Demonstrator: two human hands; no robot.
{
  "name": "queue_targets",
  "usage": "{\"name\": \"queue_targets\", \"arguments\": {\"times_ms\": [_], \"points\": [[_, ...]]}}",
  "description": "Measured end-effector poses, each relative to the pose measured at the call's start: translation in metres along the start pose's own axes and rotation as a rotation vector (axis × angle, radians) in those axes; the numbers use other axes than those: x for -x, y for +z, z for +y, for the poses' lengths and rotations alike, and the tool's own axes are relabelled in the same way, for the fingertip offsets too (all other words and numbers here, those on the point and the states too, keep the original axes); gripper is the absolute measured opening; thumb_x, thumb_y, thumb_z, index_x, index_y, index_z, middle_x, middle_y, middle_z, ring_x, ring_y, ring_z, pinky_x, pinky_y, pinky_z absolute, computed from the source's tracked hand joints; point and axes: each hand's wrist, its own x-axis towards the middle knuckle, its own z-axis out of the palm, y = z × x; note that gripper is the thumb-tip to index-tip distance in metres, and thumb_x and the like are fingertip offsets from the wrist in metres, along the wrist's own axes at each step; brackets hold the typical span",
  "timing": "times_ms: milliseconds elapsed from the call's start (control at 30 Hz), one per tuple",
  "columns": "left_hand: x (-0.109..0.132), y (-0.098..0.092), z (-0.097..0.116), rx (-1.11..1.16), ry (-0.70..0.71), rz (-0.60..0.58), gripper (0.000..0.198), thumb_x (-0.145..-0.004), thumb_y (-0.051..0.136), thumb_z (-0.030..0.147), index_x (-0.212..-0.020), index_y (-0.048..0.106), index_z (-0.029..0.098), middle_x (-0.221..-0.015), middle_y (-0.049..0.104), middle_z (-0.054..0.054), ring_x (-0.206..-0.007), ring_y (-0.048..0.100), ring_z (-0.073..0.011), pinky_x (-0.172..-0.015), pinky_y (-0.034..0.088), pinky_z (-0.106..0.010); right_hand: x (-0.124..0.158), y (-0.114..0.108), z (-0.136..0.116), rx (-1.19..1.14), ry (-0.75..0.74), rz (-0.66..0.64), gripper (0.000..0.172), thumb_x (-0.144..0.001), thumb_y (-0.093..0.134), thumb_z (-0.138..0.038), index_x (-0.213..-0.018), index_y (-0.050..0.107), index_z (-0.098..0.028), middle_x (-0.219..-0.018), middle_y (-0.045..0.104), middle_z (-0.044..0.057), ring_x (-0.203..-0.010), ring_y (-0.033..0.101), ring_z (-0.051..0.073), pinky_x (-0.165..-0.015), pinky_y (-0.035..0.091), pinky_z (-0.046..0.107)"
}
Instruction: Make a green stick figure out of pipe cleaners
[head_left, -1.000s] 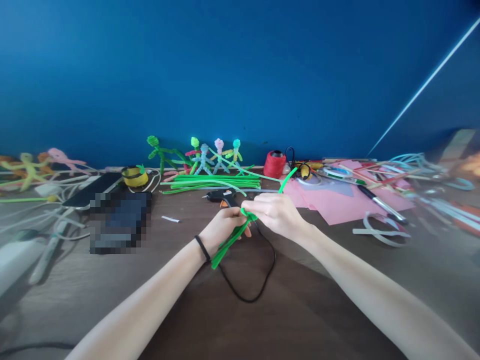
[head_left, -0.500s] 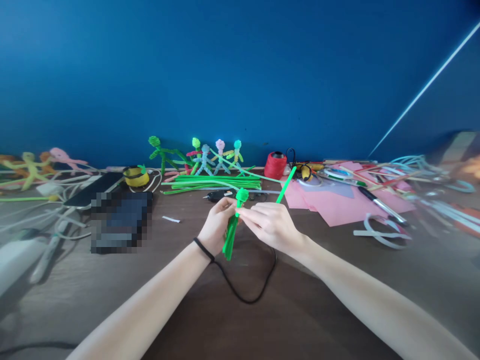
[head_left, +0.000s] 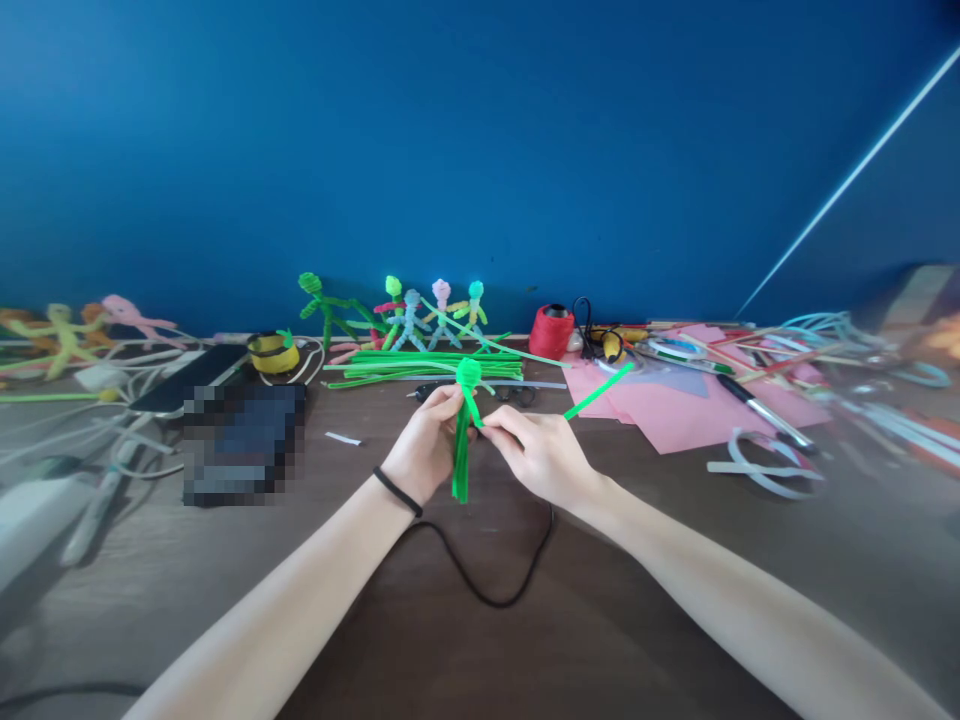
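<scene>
Between my hands is a bright green pipe cleaner figure (head_left: 461, 460), with a round wound head at the top and a bundle of straight stems hanging below. My left hand (head_left: 424, 440) is closed around it just under the head. One green pipe cleaner (head_left: 600, 390) runs out from the neck, and my right hand (head_left: 544, 450) pinches it close to the figure. Its free end sticks out beyond the back of that hand, up and to the right. Behind my hands lies a pile of loose green pipe cleaners (head_left: 420, 367).
Several finished pipe cleaner figures (head_left: 412, 320) lean against the blue wall. A red spool (head_left: 551, 332), pink paper (head_left: 682, 410) and a marker (head_left: 757, 405) lie to the right. Phones (head_left: 251, 440), white cables and a yellow tape roll (head_left: 274, 352) are on the left.
My right hand has drawn the pipe cleaner slightly right and down from the neck, and its free end has tilted lower. The figure has shifted a little up and left, now hanging more upright.
</scene>
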Motion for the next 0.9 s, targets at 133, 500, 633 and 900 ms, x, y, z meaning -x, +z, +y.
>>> {"name": "queue_targets", "arguments": {"times_ms": [133, 500, 633, 900], "points": [[0.003, 0.002, 0.004, 0.056, -0.051, 0.008, 0.012, -0.076, 0.047, 0.012, -0.065, 0.049, 0.014, -0.056, 0.048, 0.002, -0.049, 0.047, -0.0063, -0.044, 0.037, -0.017, -0.005, -0.005, 0.003, -0.173, 0.149, -0.100, 0.017, -0.083, 0.042, -0.026, -0.073, 0.052, -0.017, -0.055, 0.054, -0.003, -0.050, 0.049, 0.008, -0.053, 0.033, 0.019], [0.004, 0.002, 0.005, 0.132, -0.089, -0.057, 0.010, -0.074, 0.050, 0.011, -0.065, 0.048, 0.014, -0.058, 0.043, 0.003, -0.049, 0.045, -0.0060, -0.040, 0.034, -0.015, -0.014, 0.000, 0.022, -0.703, 0.467, -0.139, 0.012, -0.075, 0.050, -0.025, -0.081, 0.054, -0.015, -0.050, 0.045, -0.006, -0.038, 0.032, 0.004, -0.040, 0.024, 0.019], [0.003, 0.001, 0.005, 0.107, -0.100, -0.083, 0.009, -0.074, 0.051, 0.011, -0.066, 0.048, 0.015, -0.062, 0.046, 0.002, -0.049, 0.045, -0.0055, -0.041, 0.034, -0.015, -0.013, 0.000, 0.025, -0.883, 0.538, -0.222, 0.020, -0.075, 0.049, -0.024, -0.090, 0.057, -0.012, -0.039, 0.034, -0.009, -0.032, 0.026, 0.003, -0.036, 0.017, 0.019], [0.003, -0.001, 0.004, 0.099, -0.094, -0.089, 0.008, -0.074, 0.051, 0.013, -0.067, 0.048, 0.015, -0.063, 0.044, 0.002, -0.049, 0.044, -0.0055, -0.042, 0.035, -0.016, -0.012, -0.003, 0.027, -1.391, 0.667, -0.323, 0.012, -0.076, 0.051, -0.025, -0.080, 0.053, -0.014, -0.052, 0.053, -0.003, -0.035, 0.045, 0.006, -0.034, 0.025, 0.018]]}}
